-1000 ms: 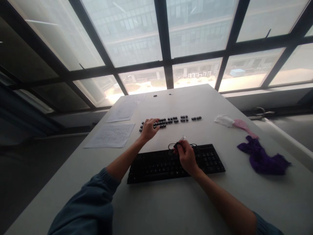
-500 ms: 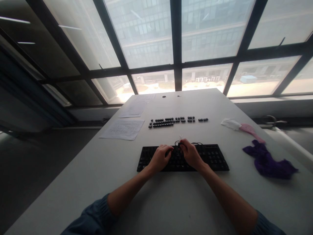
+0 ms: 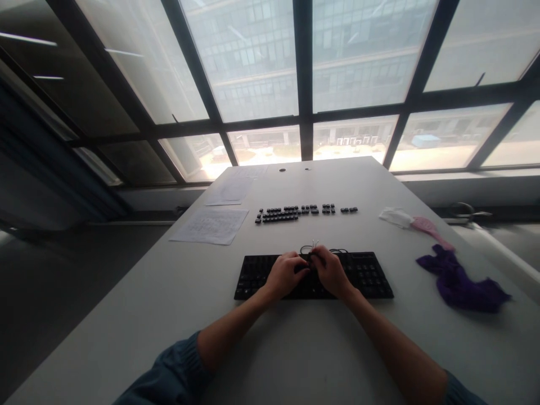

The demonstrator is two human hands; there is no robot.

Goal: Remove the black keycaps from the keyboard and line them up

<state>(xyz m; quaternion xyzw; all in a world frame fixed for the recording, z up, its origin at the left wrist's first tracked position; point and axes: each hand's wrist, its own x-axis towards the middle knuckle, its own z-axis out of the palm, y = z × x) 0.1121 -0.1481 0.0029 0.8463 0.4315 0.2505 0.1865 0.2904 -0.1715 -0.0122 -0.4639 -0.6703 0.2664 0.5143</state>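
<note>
A black keyboard [image 3: 363, 275] lies on the white table [image 3: 295, 349] in front of me. My left hand [image 3: 284, 274] rests curled over its middle keys, fingers bent, touching the keyboard beside my right hand. My right hand [image 3: 331, 271] is closed in a pinch on a small wire keycap puller [image 3: 314, 246], whose metal loops stick up above the fingers. Beyond the keyboard, several loose black keycaps [image 3: 295, 212] lie in rows on the table.
Two printed paper sheets [image 3: 211, 226] lie at the far left. At the right are a white cloth [image 3: 394, 216], a pink brush [image 3: 430, 229] and a purple cloth [image 3: 459, 280]. A window wall stands behind the table's far edge.
My left hand has drawn back from the loose keycaps to the keyboard, meeting my right hand at its middle. The right hand kept the puller and lowered slightly.
</note>
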